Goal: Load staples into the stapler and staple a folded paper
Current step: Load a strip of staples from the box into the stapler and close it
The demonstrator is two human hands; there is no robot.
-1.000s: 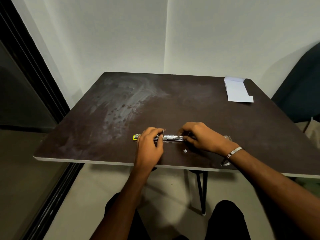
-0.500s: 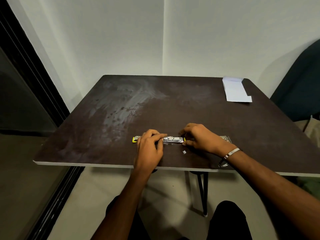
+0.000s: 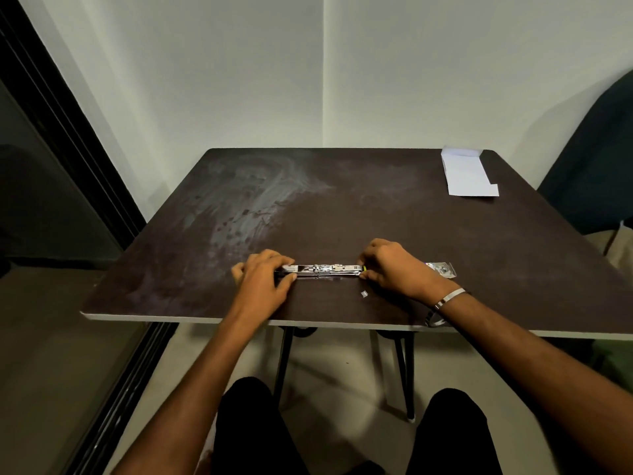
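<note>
A metal stapler [image 3: 322, 270] lies flat and unfolded full length on the dark table [image 3: 376, 214], near the front edge. My left hand [image 3: 263, 281] covers and pinches its left end. My right hand [image 3: 390, 265] grips its right end, where a bit of yellow shows. A small white scrap [image 3: 364, 294] lies just in front of the right hand. A clear packet with small metal pieces [image 3: 442, 269] rests to the right of that hand. The folded white paper [image 3: 469, 176] sits at the table's far right corner.
White walls meet in a corner behind the table. A dark door frame [image 3: 68, 138] runs down the left. A dark chair or cushion [image 3: 596, 166] stands at the right. My knees [image 3: 253, 423] and the table legs [image 3: 284, 365] are below the front edge.
The stapler has been spread out longer and flatter. My hands have moved apart to its two ends, the left hand now hiding the yellow left tip.
</note>
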